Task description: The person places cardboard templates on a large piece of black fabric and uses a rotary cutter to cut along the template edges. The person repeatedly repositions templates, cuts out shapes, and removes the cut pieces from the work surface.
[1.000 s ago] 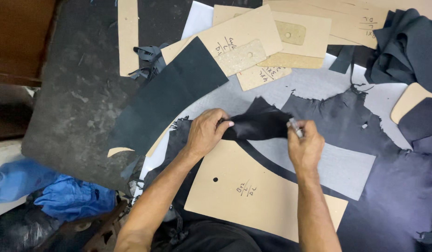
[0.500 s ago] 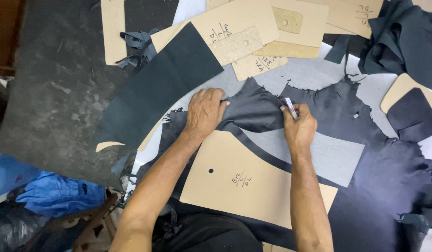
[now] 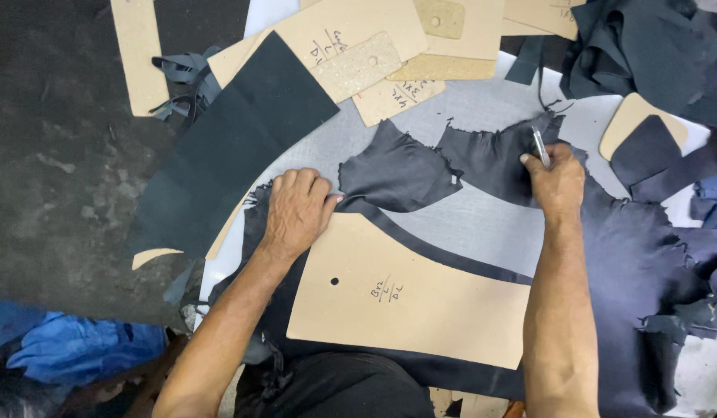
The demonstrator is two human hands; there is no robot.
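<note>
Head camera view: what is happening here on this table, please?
A person is working on dark leather spread over a grey cutting table. The left hand presses flat at the top corner of a large cardboard pattern that lies on the leather. The right hand holds a slim silver tool against the leather farther away. More cardboard patterns and leather scraps lie around.

Lighting: even, soft, from overhead; you see only faint shadows under your left hand [image 3: 296, 213] and right hand [image 3: 556, 182]. Glare: none. Focus: sharp around your fingers; dark leather [image 3: 397, 174] beyond your fingertips keeps little detail. Edges: dimmer, slightly stretched.
</note>
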